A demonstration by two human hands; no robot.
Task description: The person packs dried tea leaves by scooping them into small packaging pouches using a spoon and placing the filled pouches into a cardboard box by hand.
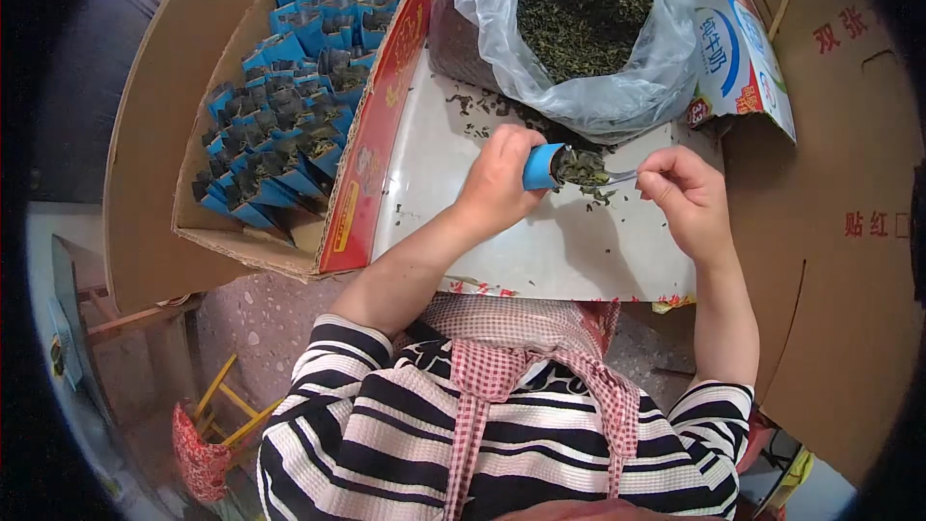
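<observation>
My left hand [502,178] is closed round a small blue packet [543,166], whose open end faces right. Between the packet and my right hand, dark green dried leaves [583,168] lie on a spoon [622,176], its tip at the packet's mouth. The fingers of my right hand [685,195] pinch the spoon's handle. Behind both hands stands a clear plastic bag [617,101] full of the same leaves. To the left, a cardboard box [362,154] holds several rows of filled blue packets [280,150].
Loose leaves are scattered on the white tabletop [453,232]. A milk carton [743,48] stands right of the bag, beside large brown cardboard [839,232]. A stool with yellow legs [231,400] and a red cover is on the floor at lower left.
</observation>
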